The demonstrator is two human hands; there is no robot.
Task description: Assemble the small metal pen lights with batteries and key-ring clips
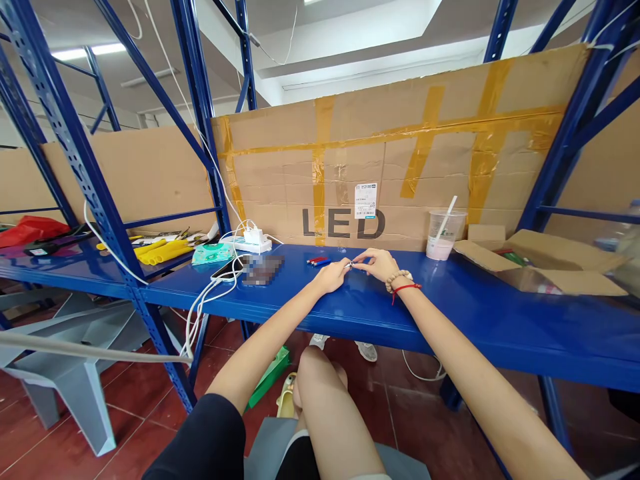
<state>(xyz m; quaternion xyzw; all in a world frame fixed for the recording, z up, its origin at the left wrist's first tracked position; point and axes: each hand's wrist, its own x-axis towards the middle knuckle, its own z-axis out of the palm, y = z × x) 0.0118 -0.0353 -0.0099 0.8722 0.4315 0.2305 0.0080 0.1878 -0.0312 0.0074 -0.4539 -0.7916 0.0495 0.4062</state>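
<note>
Just above the blue tabletop, my left hand and my right hand meet at the fingertips. Both are closed in a pinch around something small, mostly covered by the fingers and too small to name. A bead bracelet and a red string circle my right wrist. Left of my hands, a few pens with red and blue barrels lie side by side on the table, touching neither hand.
A plastic cup with a straw and an open cardboard box stand to the right. Leftward are a power strip, white cables, a green packet and a blurred dark flat object. A tall cardboard sheet closes off the back.
</note>
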